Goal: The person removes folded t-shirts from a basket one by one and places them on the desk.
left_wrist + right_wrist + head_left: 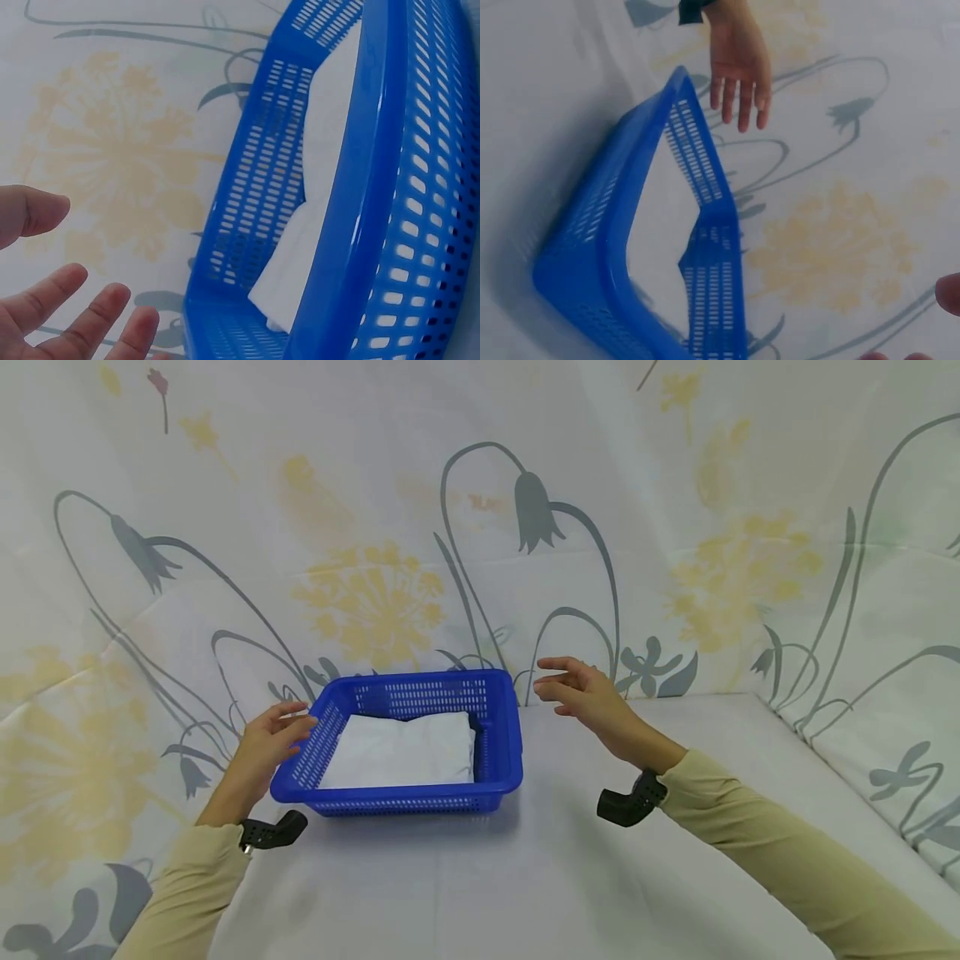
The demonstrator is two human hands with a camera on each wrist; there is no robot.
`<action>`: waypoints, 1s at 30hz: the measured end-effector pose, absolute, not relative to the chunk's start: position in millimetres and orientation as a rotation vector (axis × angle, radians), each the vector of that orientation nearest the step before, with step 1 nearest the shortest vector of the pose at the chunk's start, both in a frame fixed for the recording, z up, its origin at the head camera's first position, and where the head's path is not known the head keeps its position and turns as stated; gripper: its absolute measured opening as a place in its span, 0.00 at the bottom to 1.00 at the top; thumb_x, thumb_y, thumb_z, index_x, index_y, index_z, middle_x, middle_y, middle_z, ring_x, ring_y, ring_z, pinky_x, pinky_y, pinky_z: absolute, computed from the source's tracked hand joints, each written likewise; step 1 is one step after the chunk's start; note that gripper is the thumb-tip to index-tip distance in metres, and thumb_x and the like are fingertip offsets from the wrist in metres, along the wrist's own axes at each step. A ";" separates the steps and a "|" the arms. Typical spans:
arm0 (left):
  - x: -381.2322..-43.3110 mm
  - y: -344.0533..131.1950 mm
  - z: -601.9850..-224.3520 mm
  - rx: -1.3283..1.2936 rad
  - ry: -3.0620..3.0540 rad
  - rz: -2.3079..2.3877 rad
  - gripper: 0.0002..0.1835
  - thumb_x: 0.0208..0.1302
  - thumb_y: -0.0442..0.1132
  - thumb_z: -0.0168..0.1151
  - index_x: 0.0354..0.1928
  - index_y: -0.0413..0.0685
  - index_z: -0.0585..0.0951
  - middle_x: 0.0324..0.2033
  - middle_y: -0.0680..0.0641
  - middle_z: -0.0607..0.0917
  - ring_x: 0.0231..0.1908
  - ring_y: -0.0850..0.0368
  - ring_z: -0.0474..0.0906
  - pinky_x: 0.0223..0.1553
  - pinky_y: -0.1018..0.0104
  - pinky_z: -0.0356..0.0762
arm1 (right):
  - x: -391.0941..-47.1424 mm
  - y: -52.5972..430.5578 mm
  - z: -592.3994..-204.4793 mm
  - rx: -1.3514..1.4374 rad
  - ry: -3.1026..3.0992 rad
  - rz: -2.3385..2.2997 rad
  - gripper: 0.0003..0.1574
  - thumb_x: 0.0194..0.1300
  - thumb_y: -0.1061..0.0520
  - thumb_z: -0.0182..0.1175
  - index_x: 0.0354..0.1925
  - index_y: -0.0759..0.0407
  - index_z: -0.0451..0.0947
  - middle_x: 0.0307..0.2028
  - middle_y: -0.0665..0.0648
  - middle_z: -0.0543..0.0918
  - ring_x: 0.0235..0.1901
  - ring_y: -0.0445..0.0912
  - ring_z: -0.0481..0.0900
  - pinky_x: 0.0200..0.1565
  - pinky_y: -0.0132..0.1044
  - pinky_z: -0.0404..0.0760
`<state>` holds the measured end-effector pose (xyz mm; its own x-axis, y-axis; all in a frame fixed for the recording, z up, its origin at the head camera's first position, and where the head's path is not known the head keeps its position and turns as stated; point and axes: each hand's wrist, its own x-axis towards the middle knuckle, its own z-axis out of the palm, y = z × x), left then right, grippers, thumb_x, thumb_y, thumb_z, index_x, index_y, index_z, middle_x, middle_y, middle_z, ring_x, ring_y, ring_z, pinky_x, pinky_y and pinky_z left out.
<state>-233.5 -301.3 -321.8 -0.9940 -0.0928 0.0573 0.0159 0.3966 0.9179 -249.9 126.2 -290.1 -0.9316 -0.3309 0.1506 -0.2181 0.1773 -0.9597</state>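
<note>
A blue plastic basket (501, 787) with slotted sides stands on the white-covered surface, and white folded fabric (401, 750) lies inside it. Beside the basket's left end is my left hand (272, 745), fingers loosely spread and holding nothing; it overlaps the rim in the head view. The left wrist view shows those fingers (105, 315) apart from the basket wall (259, 165). To the right of the basket, my right hand (588, 697) hovers with relaxed, slightly bent fingers and nothing in them. Only its fingertips (949, 292) enter the right wrist view, at the lower right.
A pale cloth backdrop (360, 502) printed with grey bellflowers and yellow blossoms rises behind the basket. The white cloth-covered surface (465, 893) extends in front and to the right. Each wrist carries a black camera mount (633, 800).
</note>
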 end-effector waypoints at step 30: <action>-252.8 -278.2 -348.0 0.169 -2.723 -1.603 0.35 0.70 0.41 0.56 0.70 0.30 0.55 0.63 0.26 0.64 0.62 0.33 0.62 0.59 0.40 0.64 | -268.9 55.3 -334.8 -0.396 2.155 -1.898 0.31 0.66 0.56 0.60 0.65 0.62 0.66 0.54 0.63 0.76 0.56 0.55 0.74 0.61 0.52 0.67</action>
<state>-252.8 -278.2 -348.0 -0.9941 -0.0803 -0.0734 -0.1032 0.4810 0.8706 -268.9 55.3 -334.8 -0.9340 -0.3574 -0.0024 -0.0427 0.1183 -0.9921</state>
